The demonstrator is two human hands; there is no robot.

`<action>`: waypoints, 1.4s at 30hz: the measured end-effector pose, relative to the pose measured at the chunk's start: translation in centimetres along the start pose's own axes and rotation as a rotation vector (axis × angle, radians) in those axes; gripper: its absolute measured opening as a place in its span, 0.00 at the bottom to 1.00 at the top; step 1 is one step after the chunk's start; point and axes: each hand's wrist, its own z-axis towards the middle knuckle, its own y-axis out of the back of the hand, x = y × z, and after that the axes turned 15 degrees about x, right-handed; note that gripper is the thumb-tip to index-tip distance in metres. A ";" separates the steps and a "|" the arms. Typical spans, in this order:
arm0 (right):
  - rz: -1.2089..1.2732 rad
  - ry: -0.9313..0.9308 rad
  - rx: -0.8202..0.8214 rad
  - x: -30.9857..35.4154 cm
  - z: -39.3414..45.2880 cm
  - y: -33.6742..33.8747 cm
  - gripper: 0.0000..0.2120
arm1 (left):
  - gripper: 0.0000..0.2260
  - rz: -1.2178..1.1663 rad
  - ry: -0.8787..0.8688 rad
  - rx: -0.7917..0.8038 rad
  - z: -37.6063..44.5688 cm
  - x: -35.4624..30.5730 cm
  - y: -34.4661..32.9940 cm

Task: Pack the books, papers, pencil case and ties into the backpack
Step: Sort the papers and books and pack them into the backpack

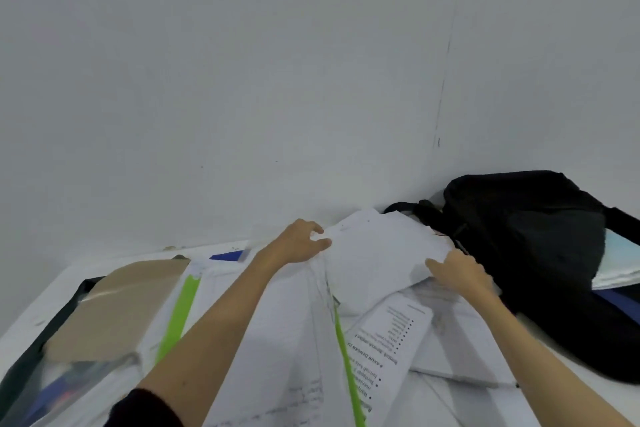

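Head view: left hand (299, 243) and right hand (459, 270) pinching white papers (377, 250) mid-frame, heading toward backpack (526, 236) at right; most items lying unpacked.

The wall (311, 80) rises close behind the papers (377, 253); the backpack (536, 236) blocks the right.

Matt white paper sheets (377, 253) lie beside a matt black cloth backpack (540, 253); a smooth brown card cover (121, 305) further left.

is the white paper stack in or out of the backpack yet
Out. The paper stack is gripped by the left hand and right hand beside the black backpack, over the other papers.
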 end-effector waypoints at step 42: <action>0.990 0.727 -0.239 7.8 2.0 11.1 0.19 | 0.15 -1.000 -0.558 -0.189 6.0 -4.8 5.8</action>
